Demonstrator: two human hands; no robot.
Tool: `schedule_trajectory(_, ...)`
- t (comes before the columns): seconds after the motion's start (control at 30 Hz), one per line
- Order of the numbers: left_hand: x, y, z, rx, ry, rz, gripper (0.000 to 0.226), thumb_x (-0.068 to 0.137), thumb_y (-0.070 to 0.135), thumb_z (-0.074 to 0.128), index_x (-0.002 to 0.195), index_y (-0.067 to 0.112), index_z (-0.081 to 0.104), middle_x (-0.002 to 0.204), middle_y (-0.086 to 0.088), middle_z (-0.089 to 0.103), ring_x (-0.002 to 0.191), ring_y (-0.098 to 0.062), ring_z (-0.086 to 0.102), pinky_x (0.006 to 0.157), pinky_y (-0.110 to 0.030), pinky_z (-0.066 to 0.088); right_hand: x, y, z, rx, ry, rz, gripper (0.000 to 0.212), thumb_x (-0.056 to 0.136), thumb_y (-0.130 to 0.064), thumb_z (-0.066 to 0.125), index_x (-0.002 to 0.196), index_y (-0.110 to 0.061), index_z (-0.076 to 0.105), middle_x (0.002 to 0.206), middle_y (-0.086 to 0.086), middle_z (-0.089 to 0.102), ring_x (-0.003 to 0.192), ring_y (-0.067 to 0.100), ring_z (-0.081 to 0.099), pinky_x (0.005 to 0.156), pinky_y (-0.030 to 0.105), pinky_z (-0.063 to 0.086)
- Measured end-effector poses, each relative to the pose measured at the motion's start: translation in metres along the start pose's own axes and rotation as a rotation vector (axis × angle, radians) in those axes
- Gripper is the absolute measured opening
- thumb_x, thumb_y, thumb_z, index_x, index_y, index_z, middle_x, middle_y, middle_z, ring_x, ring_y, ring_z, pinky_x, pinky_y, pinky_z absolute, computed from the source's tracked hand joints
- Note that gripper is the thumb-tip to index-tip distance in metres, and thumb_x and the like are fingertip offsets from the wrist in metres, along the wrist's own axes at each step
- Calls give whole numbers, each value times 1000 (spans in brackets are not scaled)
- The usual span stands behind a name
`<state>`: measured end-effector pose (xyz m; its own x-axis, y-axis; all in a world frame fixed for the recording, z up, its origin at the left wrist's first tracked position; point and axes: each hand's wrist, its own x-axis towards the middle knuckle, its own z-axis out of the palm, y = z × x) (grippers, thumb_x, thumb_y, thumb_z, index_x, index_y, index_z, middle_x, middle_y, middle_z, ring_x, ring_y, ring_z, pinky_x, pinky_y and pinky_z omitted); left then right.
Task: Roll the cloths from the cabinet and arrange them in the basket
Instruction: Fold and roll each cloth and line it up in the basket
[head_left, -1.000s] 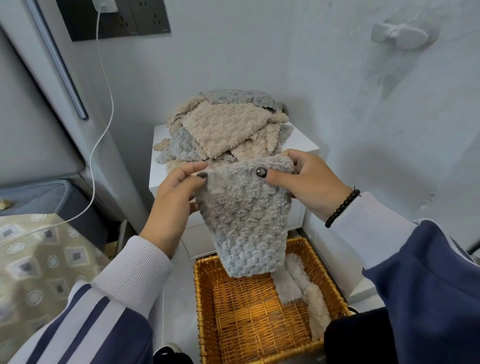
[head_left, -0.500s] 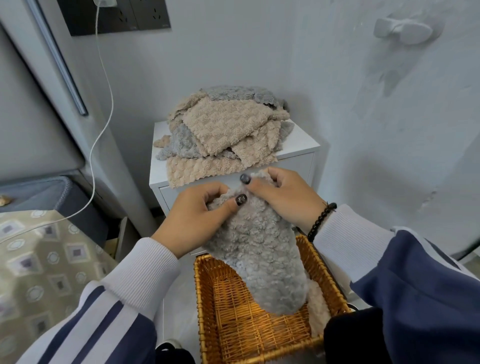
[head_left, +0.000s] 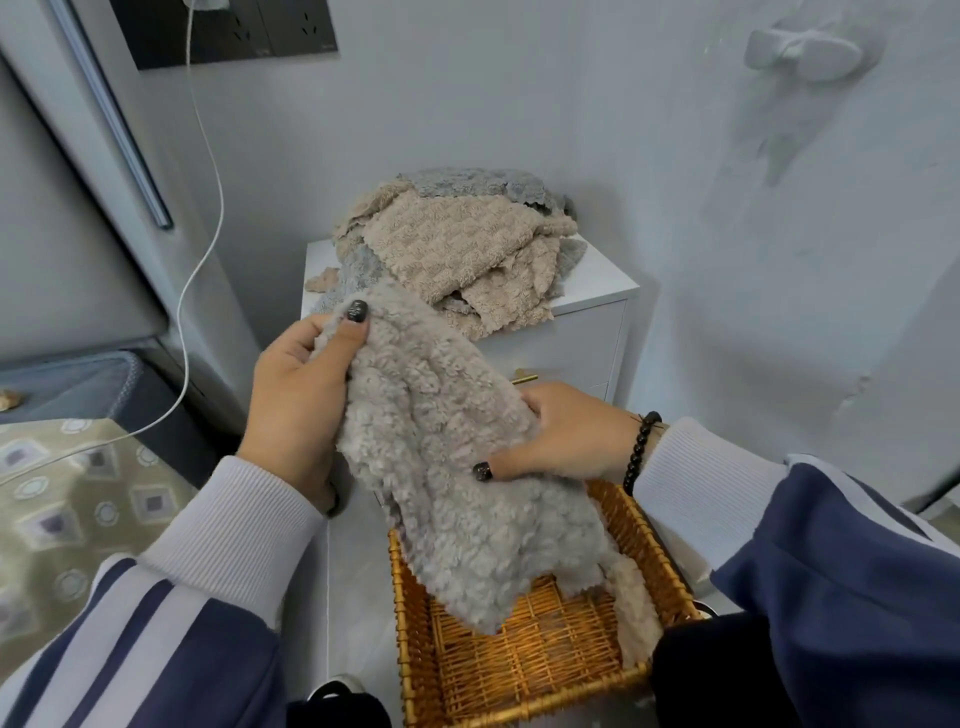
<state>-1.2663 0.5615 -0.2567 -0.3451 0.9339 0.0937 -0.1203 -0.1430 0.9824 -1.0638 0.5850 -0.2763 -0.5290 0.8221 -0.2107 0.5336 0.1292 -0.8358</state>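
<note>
A fluffy grey cloth (head_left: 447, 457) is held folded lengthwise and slanted above the wicker basket (head_left: 519, 675). My left hand (head_left: 301, 405) grips its upper end, thumb on top. My right hand (head_left: 566, 441) grips its right edge lower down, thumb pressed into the pile. The cloth's lower end hangs into the basket. A pale rolled cloth (head_left: 631, 613) lies along the basket's right side, partly hidden. A heap of beige and grey cloths (head_left: 457, 249) sits on the white cabinet (head_left: 587, 322) behind.
The basket stands on the floor in front of the cabinet, close to the right wall. A white cable (head_left: 208, 197) hangs from a wall socket on the left. A patterned bed cover (head_left: 72, 493) fills the lower left.
The cloth was held spread by its top corners, then bunched between both hands. Now my left hand has risen to its top end and my right hand has slid down its edge, tilting it.
</note>
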Motion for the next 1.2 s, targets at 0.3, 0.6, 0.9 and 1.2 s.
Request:
schedule_trajectory(0.3,24,-2,-37,33,198,-73,15,92,30,64,88,15,65,92,-9,71,92,-29,69,82,-45,57,-11,13,-42,83,181,116,18,81,-22,73,96,-13,70,101,9,73,93,22,69,90,39,54)
schedule_trajectory(0.6,15,-7,-42,100,-96,-191,17,94,2,50,100,7,66,84,-5,76,72,-15,73,58,-29,60,-17,30,-59,702,482,126,65,64,-23,80,118,6,59,112,21,68,104,32,66,92,46,52)
schedule_trajectory(0.9,6,-16,-26,117,-100,-347,28,86,27,67,103,4,69,100,-10,74,94,-28,69,90,-42,52,-17,33,-55,89,656,30,37,72,-31,82,90,-2,69,90,16,71,85,31,68,76,43,57)
schedule_trajectory(1.2,8,-25,2,304,-27,-67,16,92,29,60,105,23,66,88,-13,66,78,-24,53,73,-42,44,-1,13,-34,-211,737,32,46,92,-26,56,57,-17,29,54,-4,33,50,13,33,43,18,26)
